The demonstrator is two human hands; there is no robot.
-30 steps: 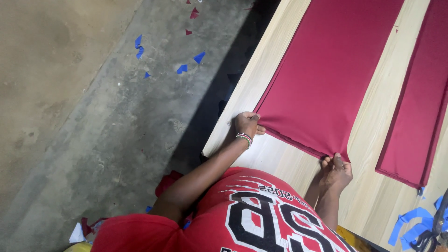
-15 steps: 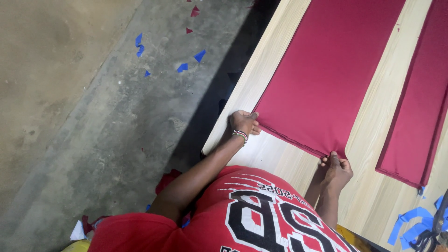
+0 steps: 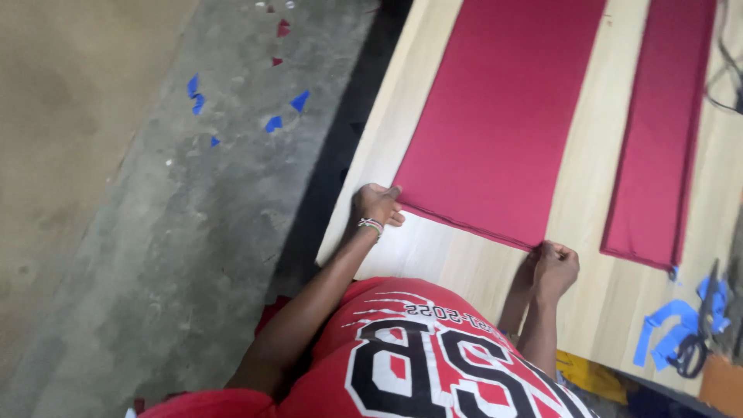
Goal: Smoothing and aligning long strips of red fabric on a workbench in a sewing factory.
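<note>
Currently the wide crimson fabric panel [image 3: 499, 116] is lying flat on the pale wooden tabletop [image 3: 588, 193], running lengthwise from the far edge toward the near edge, closer to the tabletop's left edge than to its right. The left hand [image 3: 377, 206] is resting at the panel's near left corner, close to the tabletop's left edge, fingers curled and pinching the fabric's corner hem. The right hand [image 3: 554, 267] is sitting at the panel's near right corner, knuckles up, fingers folded under and gripping that corner. Both hands are thus holding the panel's near hem, one at each end, with the cloth stretching away from them across the tabletop. A beaded bracelet [image 3: 371, 225] is showing on the left wrist.

Beside the wide panel, toward the right edge, a narrower crimson strip [image 3: 658, 147] is lying parallel to it, apart from it, with bare wood between the two. Near the tabletop's near right corner, blue tape pieces [image 3: 665, 329] and dark-handled scissors [image 3: 696, 340] are lying close together. Off the left edge, blue and red scraps [image 3: 271, 116] are scattered on the grey concrete floor [image 3: 139, 232].
</note>
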